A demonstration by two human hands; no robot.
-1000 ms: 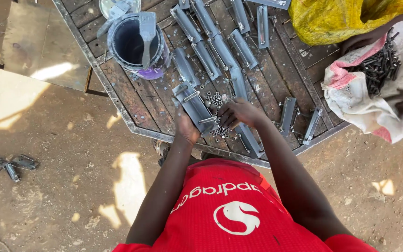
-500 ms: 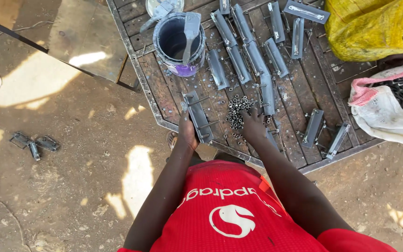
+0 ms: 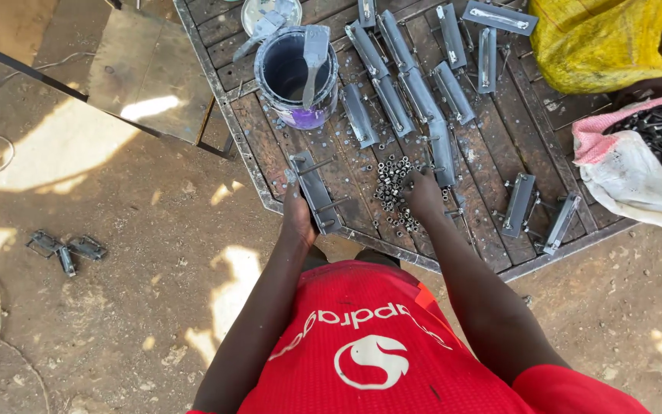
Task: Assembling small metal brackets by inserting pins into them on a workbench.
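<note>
Grey metal bracket (image 3: 316, 192), long and flat, gripped by left hand (image 3: 298, 215); right hand (image 3: 423, 192) fingers pinch among small dark nuts (image 3: 391, 184).

Yellow plastic sack (image 3: 607, 38) top right on desk (image 3: 270, 146) edge, white-pink cloth bag (image 3: 630, 172) w/ dark bolts at right, paint can (image 3: 296, 73) w/ purple label band, top centre

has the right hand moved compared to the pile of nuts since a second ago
Yes. The right hand has come down from just beside the pile of nuts onto its right edge, fingers now in the nuts.
</note>
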